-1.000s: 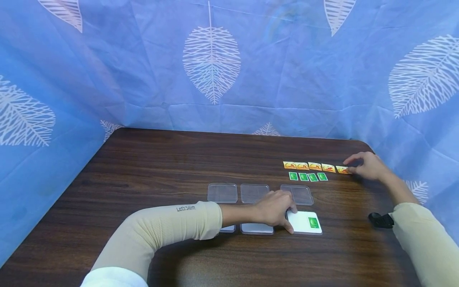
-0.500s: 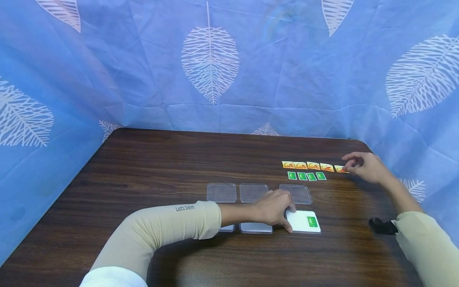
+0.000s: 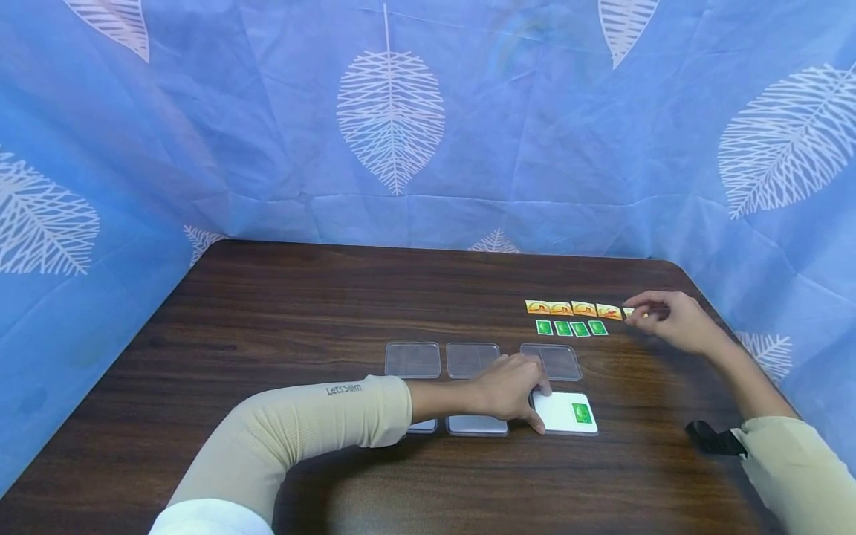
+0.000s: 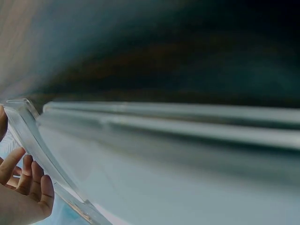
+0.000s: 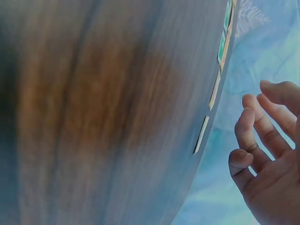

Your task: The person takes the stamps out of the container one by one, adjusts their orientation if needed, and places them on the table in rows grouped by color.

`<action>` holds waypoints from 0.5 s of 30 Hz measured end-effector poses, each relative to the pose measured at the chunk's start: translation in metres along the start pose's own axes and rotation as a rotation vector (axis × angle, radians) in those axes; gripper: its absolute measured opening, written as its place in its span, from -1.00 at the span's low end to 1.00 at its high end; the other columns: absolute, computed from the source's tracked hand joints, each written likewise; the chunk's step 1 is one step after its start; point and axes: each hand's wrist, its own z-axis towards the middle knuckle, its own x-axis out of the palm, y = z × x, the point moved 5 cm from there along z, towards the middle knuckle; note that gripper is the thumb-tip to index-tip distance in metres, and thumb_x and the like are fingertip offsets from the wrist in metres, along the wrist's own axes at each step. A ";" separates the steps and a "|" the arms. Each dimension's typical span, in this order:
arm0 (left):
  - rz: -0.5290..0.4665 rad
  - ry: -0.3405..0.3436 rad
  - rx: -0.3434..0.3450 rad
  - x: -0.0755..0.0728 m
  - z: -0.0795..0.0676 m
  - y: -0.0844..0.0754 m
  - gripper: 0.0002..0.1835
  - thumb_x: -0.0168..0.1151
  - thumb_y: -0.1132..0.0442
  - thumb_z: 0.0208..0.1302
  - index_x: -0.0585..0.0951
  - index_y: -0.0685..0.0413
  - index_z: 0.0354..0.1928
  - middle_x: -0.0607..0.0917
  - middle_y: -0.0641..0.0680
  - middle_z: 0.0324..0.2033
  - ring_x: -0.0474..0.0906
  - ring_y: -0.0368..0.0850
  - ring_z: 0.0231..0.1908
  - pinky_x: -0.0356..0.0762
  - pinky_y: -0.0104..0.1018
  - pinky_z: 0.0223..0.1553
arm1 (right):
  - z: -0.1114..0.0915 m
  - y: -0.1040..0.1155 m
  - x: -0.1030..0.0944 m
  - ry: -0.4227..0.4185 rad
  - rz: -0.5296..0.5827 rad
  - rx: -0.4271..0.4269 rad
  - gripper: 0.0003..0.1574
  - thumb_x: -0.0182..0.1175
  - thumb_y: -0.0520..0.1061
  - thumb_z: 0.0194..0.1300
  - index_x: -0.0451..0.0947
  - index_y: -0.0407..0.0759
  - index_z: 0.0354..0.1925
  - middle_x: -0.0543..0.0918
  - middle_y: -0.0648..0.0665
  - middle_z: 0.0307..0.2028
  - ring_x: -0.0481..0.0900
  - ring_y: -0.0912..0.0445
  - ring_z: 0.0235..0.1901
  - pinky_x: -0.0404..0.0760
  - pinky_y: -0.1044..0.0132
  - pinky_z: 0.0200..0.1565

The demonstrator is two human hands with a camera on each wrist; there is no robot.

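My left hand (image 3: 511, 388) grips the left end of a flat white case (image 3: 555, 416), its thumb at the near left corner. A small green sticker (image 3: 582, 414) sits at the case's right side. In the left wrist view, my left fingers (image 4: 35, 180) show beside the clear case edge. My right hand (image 3: 675, 319) is over the rightmost yellow-orange sticker, its fingertips hiding much of it. In the right wrist view, the right hand (image 5: 272, 159) has loosely bent fingers, with nothing visible in it; the end sticker (image 5: 201, 135) lies flat on the table.
A row of yellow-orange stickers (image 3: 584, 309) lies beyond several green stickers (image 3: 562, 328). Three clear plastic covers (image 3: 412, 361) lie in a row on the brown table (image 3: 321, 297). More white cases (image 3: 478, 426) are partly under my left arm. A blue curtain (image 3: 267, 111) surrounds the table.
My right hand has lifted slightly from the last yellow-orange sticker, then shifted left over it, covering more of it. The left hand and white case stay in place.
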 end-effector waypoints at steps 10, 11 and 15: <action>0.003 -0.006 -0.011 -0.001 -0.001 0.000 -0.45 0.68 -0.01 0.00 0.79 0.09 0.03 0.74 -0.03 0.02 0.62 -0.26 0.05 0.47 -0.56 -0.09 | -0.004 0.023 0.010 0.033 0.025 -0.081 -0.73 0.24 -0.47 0.30 0.63 -0.47 -0.02 0.76 -0.14 -0.36 0.63 0.25 -0.43 0.51 0.35 -0.46; 0.003 -0.006 -0.010 -0.001 -0.001 -0.001 -0.45 0.69 -0.01 0.00 0.79 0.09 0.02 0.74 -0.03 0.01 0.62 -0.27 0.04 0.47 -0.56 -0.09 | -0.004 0.025 0.011 0.039 0.022 -0.084 -0.72 0.25 -0.47 0.29 0.63 -0.47 -0.02 0.75 -0.12 -0.36 0.61 0.26 -0.43 0.50 0.35 -0.46; 0.004 -0.009 -0.009 -0.001 -0.001 -0.001 -0.44 0.69 -0.01 -0.01 0.79 0.10 0.02 0.74 -0.02 0.01 0.62 -0.27 0.03 0.47 -0.56 -0.09 | -0.005 0.031 0.014 0.055 0.017 -0.097 -0.70 0.30 -0.48 0.25 0.64 -0.45 -0.02 0.69 -0.04 -0.38 0.54 0.27 -0.45 0.48 0.36 -0.45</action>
